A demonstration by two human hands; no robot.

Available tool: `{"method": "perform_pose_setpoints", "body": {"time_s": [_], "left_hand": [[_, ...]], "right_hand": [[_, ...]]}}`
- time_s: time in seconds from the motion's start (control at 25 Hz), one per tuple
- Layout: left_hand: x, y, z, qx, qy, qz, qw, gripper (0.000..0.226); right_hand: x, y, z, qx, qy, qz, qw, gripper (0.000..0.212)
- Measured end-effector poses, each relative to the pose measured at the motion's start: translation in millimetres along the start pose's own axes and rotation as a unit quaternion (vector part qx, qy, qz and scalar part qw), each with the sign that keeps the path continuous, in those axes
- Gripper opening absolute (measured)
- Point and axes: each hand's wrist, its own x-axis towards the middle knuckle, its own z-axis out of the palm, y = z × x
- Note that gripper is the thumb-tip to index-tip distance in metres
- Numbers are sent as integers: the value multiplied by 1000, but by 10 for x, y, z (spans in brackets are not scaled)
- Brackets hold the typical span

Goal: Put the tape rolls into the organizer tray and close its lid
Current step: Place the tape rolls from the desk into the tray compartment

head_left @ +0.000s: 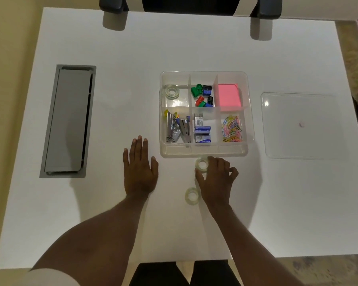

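Clear tape roll (202,164) sits pinched in the right hand (215,178), thumb on its near edge and fingers curled over its far side, just in front of the organizer tray (204,152); its hole faces up toward the camera, so it lies flat rather than on edge. Whether it rests on the white table (132,48) or is lifted a little I cannot tell. A second tape roll (192,196) lies flat on the table beside the right wrist, hole up. A third tape roll (172,92) lies in the tray's far-left compartment, tilted slightly.

Other compartments hold pencil sharpeners (203,95), a pink note pad (228,96), staplers (177,129), staple boxes (202,132) and coloured paper clips (232,130). The clear lid (298,124) lies flat on the table, apart to the tray's right, its edges faint against the white.

The left hand (140,168) is spread flat on the table, palm down, holding nothing, left of the tray. A grey cable hatch (67,120) is set in the table farther left, long axis running away from the person. A dark chair (190,5) at the far edge is cut off by the frame.
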Motion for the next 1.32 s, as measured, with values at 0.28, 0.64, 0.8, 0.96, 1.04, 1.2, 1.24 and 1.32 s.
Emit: {"method": "perform_pose_setpoints", "body": {"time_s": [0.28,0.64,0.8,0.96,1.04,1.2,1.24,1.32], "left_hand": [[3,-26,24,1,-11,-3,1000,67],[-4,-40,65,7,-7,-3,1000,67],[9,-51,86,6,-14,-6,1000,67],[9,-65,108,5,-16,-8,1000,68],[12,-65,117,4,-17,-9,1000,68],[3,-62,127,5,-20,-12,1000,68],[2,-62,127,6,-20,-12,1000,68],[4,-60,123,8,-22,-14,1000,68]], "right_hand": [[28,-294,-185,128,26,-144,981,55],[1575,-948,-882,110,76,-153,979,51],[2127,-1178,-890,42,0,-198,979,48],[2389,-1319,-729,-18,-53,-242,969,47],[2437,-1351,-656,-29,-65,-253,965,50],[2472,-1402,-546,-50,-69,-256,963,55],[2476,-1409,-529,-57,-69,-258,962,56],[2470,-1413,-510,-64,-67,-262,961,59]]}}
